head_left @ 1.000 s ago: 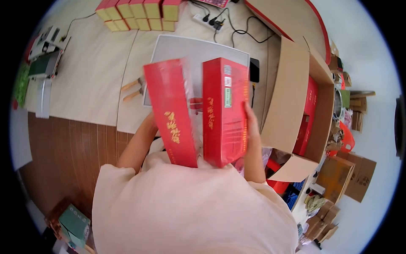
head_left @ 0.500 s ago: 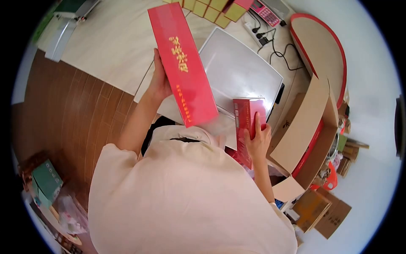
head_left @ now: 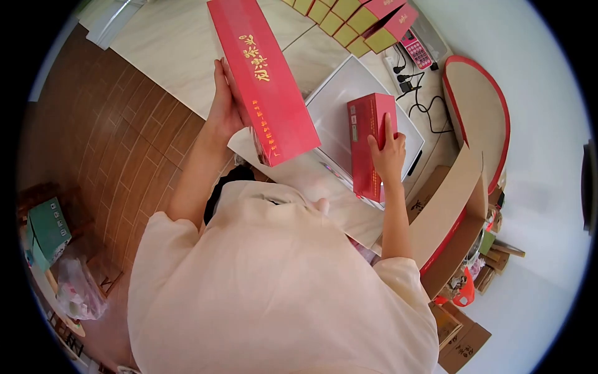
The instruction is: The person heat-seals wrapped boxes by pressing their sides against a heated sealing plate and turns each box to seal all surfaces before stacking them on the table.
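Observation:
My left hand [head_left: 225,109] grips a long red box [head_left: 265,81] with gold characters from its left side, tilted above the table. My right hand [head_left: 390,153] is closed on a second red box [head_left: 362,131], its index finger stretched along the top; small print shows on that box's left face. Beneath the second box is a flat silver-grey platform [head_left: 327,103] with a light rim. Whether that box touches the platform I cannot tell.
Red and yellow-green boxes [head_left: 349,22] stand in rows at the table's far side. Near them are a pink calculator [head_left: 418,53] and a power strip [head_left: 398,71] with black cables. An open cardboard carton [head_left: 445,206] stands at the right, a red-rimmed board [head_left: 483,106] behind it.
The right hand has raised its red box from beside the carton up and forward over the platform. The left hand's box has shifted slightly up and left. The camera view has turned a little.

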Action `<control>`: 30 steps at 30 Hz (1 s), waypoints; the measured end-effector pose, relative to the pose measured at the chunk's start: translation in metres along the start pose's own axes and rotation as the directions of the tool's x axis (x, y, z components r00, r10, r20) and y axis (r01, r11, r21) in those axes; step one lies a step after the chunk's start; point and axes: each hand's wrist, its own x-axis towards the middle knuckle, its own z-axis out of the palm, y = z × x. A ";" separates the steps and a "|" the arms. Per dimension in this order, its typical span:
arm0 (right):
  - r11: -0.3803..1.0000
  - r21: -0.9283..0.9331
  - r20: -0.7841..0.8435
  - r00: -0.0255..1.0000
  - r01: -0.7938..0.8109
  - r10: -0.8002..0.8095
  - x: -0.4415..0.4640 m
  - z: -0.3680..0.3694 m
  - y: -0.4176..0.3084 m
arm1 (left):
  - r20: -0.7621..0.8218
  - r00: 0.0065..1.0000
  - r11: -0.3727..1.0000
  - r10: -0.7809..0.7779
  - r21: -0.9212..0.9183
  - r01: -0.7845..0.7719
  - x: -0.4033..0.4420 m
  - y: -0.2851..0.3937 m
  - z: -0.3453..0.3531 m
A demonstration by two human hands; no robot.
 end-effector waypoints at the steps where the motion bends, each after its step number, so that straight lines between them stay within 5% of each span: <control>1: 1.000 -0.002 -0.006 1.000 0.004 -0.004 0.002 -0.003 -0.001 | 0.015 1.000 1.000 0.015 -0.024 -0.015 0.000 0.002 -0.002; 3: 0.916 0.359 0.091 0.984 -0.178 0.155 0.005 -0.019 -0.001 | 0.003 1.000 0.999 0.029 -0.028 -0.029 -0.005 0.004 -0.005; 4: 0.916 0.353 0.085 0.982 -0.190 0.171 0.007 -0.037 -0.007 | -0.011 0.999 0.999 0.030 -0.022 -0.030 -0.006 0.004 -0.005; 5: 0.538 0.747 0.274 0.918 -0.390 0.287 0.007 -0.058 -0.015 | -0.016 0.999 0.999 0.029 -0.021 -0.029 -0.003 0.004 -0.010; 6: -0.024 0.878 0.465 0.840 -0.478 0.280 0.002 -0.073 -0.017 | -0.011 0.998 0.998 0.060 -0.028 -0.060 -0.002 0.002 -0.012; 8: -0.474 0.779 0.582 0.755 -0.410 0.303 -0.010 -0.081 -0.011 | 0.015 0.998 0.998 0.060 0.002 -0.060 0.006 0.000 -0.018; 9: -0.439 0.836 0.518 0.739 -0.329 0.431 -0.015 -0.075 -0.004 | 0.039 0.999 0.998 0.033 -0.054 -0.031 0.011 -0.002 -0.021; 11: -0.612 0.771 0.435 0.847 -0.175 0.307 -0.034 -0.044 0.028 | 0.262 0.965 0.996 0.006 -0.092 0.019 0.016 -0.007 -0.028; 12: -0.785 0.597 0.325 0.945 -0.165 0.048 -0.043 -0.033 0.042 | 0.219 0.976 0.986 0.000 -0.162 0.037 0.028 -0.011 -0.038; 15: -0.613 0.787 0.230 0.954 -0.065 0.194 -0.052 -0.034 0.019 | 0.276 0.961 1.000 0.031 -0.006 -0.031 0.029 -0.016 -0.020; 17: -0.837 0.512 0.192 0.975 -0.194 -0.108 -0.052 -0.052 0.003 | 0.324 0.946 0.998 -0.012 0.063 -0.009 0.036 -0.019 -0.010; 20: -0.810 0.586 0.191 0.974 -0.016 0.118 -0.072 -0.058 -0.003 | 0.379 0.920 0.992 -0.098 0.115 0.059 0.034 -0.025 0.023; 22: -0.807 0.581 0.165 0.956 0.105 0.243 -0.079 -0.057 0.000 | 0.116 0.990 0.990 -0.077 0.127 0.062 0.032 -0.031 0.050; 23: -0.795 0.596 0.199 0.937 0.116 0.286 -0.077 -0.051 0.009 | 0.133 0.983 0.980 -0.128 0.172 0.104 0.035 -0.035 0.063; 25: -0.756 0.636 0.276 0.870 0.153 0.408 -0.086 -0.053 0.026 | 0.091 0.992 0.936 0.085 0.333 -0.111 0.034 -0.048 0.100; 26: -0.726 0.666 0.312 0.821 0.170 0.478 -0.092 -0.062 0.033 | 0.015 1.000 0.936 -0.019 0.352 0.012 0.023 -0.055 0.124; 27: -0.711 0.665 0.306 0.785 0.228 0.538 -0.102 -0.060 0.046 | 0.086 0.996 0.912 -0.020 0.411 -0.017 0.030 -0.063 0.126; 29: -0.749 0.567 0.031 0.899 0.344 0.436 -0.125 -0.058 0.068 | 0.183 0.981 0.873 -0.071 0.486 -0.027 0.054 -0.075 0.123; 30: -0.726 0.568 0.018 0.875 0.389 0.483 -0.136 -0.062 0.072 | 0.329 0.944 0.747 -0.003 0.628 -0.216 0.070 -0.083 0.117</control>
